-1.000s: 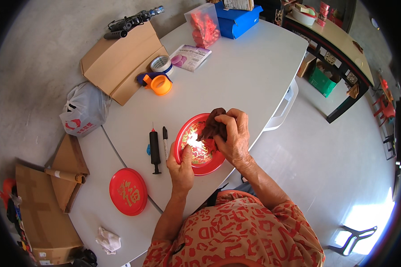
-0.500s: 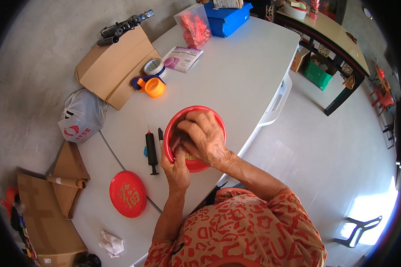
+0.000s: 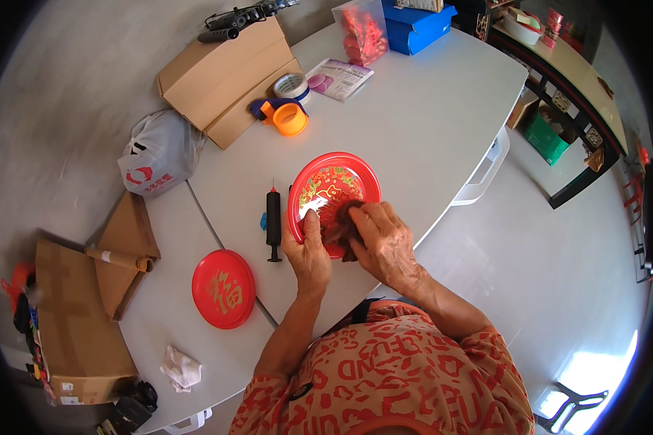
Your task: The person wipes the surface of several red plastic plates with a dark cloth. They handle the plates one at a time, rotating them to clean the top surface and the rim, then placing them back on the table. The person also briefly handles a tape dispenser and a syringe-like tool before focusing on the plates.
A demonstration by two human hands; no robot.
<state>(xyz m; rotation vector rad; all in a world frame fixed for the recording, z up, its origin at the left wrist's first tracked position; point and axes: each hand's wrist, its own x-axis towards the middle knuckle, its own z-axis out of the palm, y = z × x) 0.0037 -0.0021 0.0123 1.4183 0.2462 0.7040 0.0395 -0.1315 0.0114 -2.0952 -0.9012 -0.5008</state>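
A round red bowl (image 3: 371, 181) with a gold and green pattern inside is tilted up above the table's front edge. My left hand (image 3: 308, 257) grips its left rim, thumb over the inner side and fingers underneath. At the lower right of the bowl, my right hand (image 3: 386, 245) pinches a crumpled dark brown cloth (image 3: 347, 228) against the inside. Left of the bowl lies a black hand pump (image 3: 273, 226) with a needle tip. A round red lid (image 3: 223, 290) with a gold character rests flat nearer me on the left.
Farther back are an orange ring-shaped tool (image 3: 289, 119), a tape roll (image 3: 292, 87), a leaflet (image 3: 339, 78), a clear bin of red packets (image 3: 363, 36) and a blue box (image 3: 417, 27). Cardboard (image 3: 225, 72), a plastic bag (image 3: 159, 152) and a white rag (image 3: 181, 368) line the left.
My right hand has drawn back from deep inside the bowl to its lower right, showing the brown cloth. The bowl has tipped, so its patterned inside shows. The view has shifted.
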